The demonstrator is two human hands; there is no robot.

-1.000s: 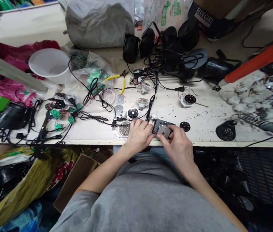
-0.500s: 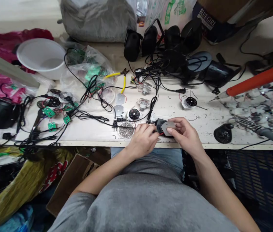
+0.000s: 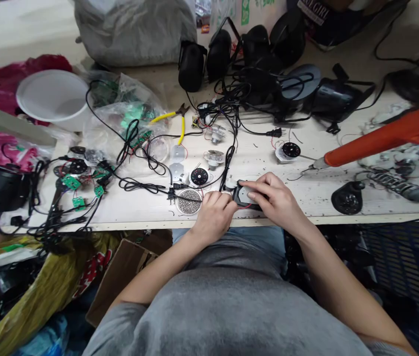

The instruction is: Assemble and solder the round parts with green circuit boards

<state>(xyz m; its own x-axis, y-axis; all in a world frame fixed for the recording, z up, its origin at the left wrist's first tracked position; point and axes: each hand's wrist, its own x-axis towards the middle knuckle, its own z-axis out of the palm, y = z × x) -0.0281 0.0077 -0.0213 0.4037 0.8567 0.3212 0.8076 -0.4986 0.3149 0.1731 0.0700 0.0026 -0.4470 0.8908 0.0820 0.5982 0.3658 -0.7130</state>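
At the bench's front edge sits a black plastic housing (image 3: 237, 198) with a red wire by its lower side. A grey metal plate (image 3: 245, 195) lies over its opening. My right hand (image 3: 276, 200) has its thumb and fingers closed on this plate from the right. On the left, my left hand (image 3: 214, 211) curls its fingers around the housing's side; their tips are partly hidden. Just left of that hand stands a round dish of small screws (image 3: 189, 201). A white motor part (image 3: 230, 183) is right behind the housing.
An orange power screwdriver (image 3: 376, 136) hangs at the right, its tip low over the bench. Yellow-handled pliers (image 3: 182, 129), black cables (image 3: 142, 185), a black cover (image 3: 346, 198) and several black housings (image 3: 192, 66) lie around. A white bucket (image 3: 51, 96) stands back left.
The grey plate has gone from tilted in my right hand to lying over the housing. My right hand has shifted slightly left. The view has moved a little, and the screwdriver appears farther left.
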